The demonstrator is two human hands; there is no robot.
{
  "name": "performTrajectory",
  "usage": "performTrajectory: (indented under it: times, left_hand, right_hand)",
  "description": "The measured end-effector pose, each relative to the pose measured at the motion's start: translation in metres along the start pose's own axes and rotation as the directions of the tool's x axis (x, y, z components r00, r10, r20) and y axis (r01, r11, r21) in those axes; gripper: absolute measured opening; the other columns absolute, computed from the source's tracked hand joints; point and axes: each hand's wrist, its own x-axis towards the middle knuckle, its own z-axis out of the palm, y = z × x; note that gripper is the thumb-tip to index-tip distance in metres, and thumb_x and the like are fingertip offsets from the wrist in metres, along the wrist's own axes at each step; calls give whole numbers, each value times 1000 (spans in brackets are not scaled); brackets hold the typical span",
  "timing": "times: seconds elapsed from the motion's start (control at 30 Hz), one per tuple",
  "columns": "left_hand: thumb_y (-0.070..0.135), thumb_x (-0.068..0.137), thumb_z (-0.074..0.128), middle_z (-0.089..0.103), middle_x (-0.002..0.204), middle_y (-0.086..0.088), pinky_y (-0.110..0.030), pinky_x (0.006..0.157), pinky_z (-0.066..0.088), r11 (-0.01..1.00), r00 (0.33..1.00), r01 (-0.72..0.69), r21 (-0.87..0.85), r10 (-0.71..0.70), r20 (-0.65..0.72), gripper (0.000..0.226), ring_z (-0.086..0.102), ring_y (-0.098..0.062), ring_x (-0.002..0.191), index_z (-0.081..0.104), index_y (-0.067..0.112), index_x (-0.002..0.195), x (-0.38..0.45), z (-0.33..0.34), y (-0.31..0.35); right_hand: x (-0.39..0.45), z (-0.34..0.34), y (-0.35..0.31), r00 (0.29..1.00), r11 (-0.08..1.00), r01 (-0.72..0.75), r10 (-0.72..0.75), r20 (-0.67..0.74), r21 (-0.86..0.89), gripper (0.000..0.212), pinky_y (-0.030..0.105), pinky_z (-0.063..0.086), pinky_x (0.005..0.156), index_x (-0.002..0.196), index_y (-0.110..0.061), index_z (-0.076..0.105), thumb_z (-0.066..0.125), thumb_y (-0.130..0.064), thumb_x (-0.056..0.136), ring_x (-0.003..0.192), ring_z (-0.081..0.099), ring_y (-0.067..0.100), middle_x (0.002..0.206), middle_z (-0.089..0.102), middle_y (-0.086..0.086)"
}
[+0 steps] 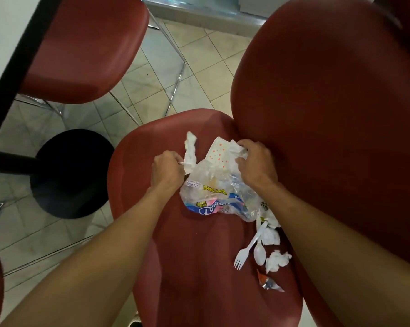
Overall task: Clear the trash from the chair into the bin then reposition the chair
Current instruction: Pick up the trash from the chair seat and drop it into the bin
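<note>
Both hands on the trash on the chair [199,267] seat: left hand [167,169] pinches tissue [191,149], right hand [255,161] clamps bag [219,192] top. Bag's light, limp, slippery; bunch it there. Fork [245,251], wads sit below right grip.

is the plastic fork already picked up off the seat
No, the white plastic fork lies on the red chair seat beside the spoon, apart from both hands, which grip trash farther up.

Dim even indoor light, soft shadows, wide-angle bowing at edges, slightly blurred
</note>
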Motion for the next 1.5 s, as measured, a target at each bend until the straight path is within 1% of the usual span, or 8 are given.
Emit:
performTrajectory:
  times: [0.1, 0.33, 0.67, 0.93, 1.1, 1.27, 1.4, 1.5]
  left_hand:
    - [3, 80, 54, 71, 96, -12, -27, 73, 45, 999, 999, 5, -42, -7, -38, 25, 64, -33, 92, 74, 16, 87, -18, -23, 2]
    - [4, 81, 54, 71, 97, -11, -29, 74, 49, 992, 995, -30, -123, 18, -100, 24, 65, -33, 91, 75, 14, 89, -70, -83, 1]
    - [8, 81, 60, 71, 91, -5, -30, 79, 53, 982, 991, -76, -175, 56, -118, 18, 65, -24, 89, 75, 18, 85, -167, -150, -42]
    - [9, 86, 62, 70, 92, 0, -31, 78, 55, 974, 989, -87, -211, 59, -137, 14, 64, -17, 86, 73, 16, 91, -255, -194, -115]
    - [9, 87, 63, 71, 92, -5, -21, 68, 44, 980, 984, -54, -190, 20, -177, 15, 64, -16, 83, 74, 10, 97, -304, -216, -174]
    - [9, 86, 63, 73, 96, -5, -18, 72, 41, 981, 976, -9, -192, -34, -216, 18, 62, -13, 84, 74, 9, 100, -344, -234, -237]
    - [13, 86, 63, 72, 94, -1, -20, 69, 40, 970, 971, 94, -224, -140, -196, 15, 59, -11, 81, 75, 13, 96, -370, -238, -293]
    - [14, 83, 64, 73, 96, -1, -20, 73, 40, 955, 962, 154, -254, -204, -182, 15, 64, -17, 89, 75, 14, 94, -386, -240, -343]
  right_hand:
    - [-19, -18, -11, 997, 1000, 16, -15, -71, 1, 41, 37, 46, 94, 128, -22, 58, 61, -11, 88, 110, 56, 30, 120, 58, 10]
    - [-71, -50, -51, 987, 998, 40, -31, -159, 50, 35, 39, 46, 91, 122, -23, 60, 60, -13, 88, 105, 56, 29, 116, 58, 7]
    - [-187, -48, -124, 988, 981, 145, -135, -81, 129, 39, 32, 43, 94, 126, -18, 59, 59, -9, 88, 114, 55, 24, 123, 59, 7]
    - [-291, -10, -171, 973, 969, 230, -228, -33, 91, 37, 35, 47, 91, 126, -16, 58, 57, -9, 89, 110, 56, 25, 120, 60, 8]
    - [-351, 22, -190, 962, 962, 268, -270, 29, 57, 39, 41, 50, 91, 124, -19, 59, 57, -12, 86, 104, 59, 27, 117, 60, 8]
    - [-402, 64, -206, 944, 950, 312, -314, 100, 28, 38, 29, 44, 81, 120, -20, 61, 56, -11, 83, 103, 58, 25, 115, 61, 6]
    - [-436, 100, -214, 933, 948, 318, -314, 179, 8, 36, 28, 42, 79, 118, -19, 62, 54, -12, 84, 102, 56, 25, 113, 58, 6]
    - [-459, 125, -223, 922, 948, 317, -306, 237, -12, 38, 26, 39, 76, 121, -21, 61, 53, -14, 84, 99, 55, 23, 112, 51, 5]
